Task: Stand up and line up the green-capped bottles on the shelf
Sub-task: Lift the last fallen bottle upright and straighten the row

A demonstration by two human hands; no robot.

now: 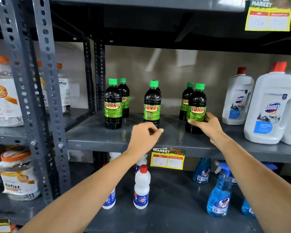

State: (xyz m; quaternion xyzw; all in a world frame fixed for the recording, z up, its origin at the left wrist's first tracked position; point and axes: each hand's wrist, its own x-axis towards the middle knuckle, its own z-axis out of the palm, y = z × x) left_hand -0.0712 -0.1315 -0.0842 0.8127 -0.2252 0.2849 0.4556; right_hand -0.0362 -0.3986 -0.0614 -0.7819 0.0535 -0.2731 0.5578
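Several dark green-capped "Sunny" bottles stand upright on the grey shelf (97, 137), in three front-and-back pairs. The left front bottle (113, 105) has another (124, 96) behind it. The middle front bottle (151, 105) hides most of the one behind it. My right hand (207, 126) grips the lower part of the right front bottle (196, 106), with another bottle (186, 101) just behind. My left hand (144, 137) hovers just in front of the middle bottle's base, fingers loosely curled and holding nothing.
Large white Domex jugs (272, 105) stand at the shelf's right. A yellow price tag (167, 159) hangs on the shelf's front edge. Below are white red-capped bottles (141, 187) and blue spray bottles (219, 192). A perforated grey upright (45, 91) separates Fitfizz jars (5, 96) at left.
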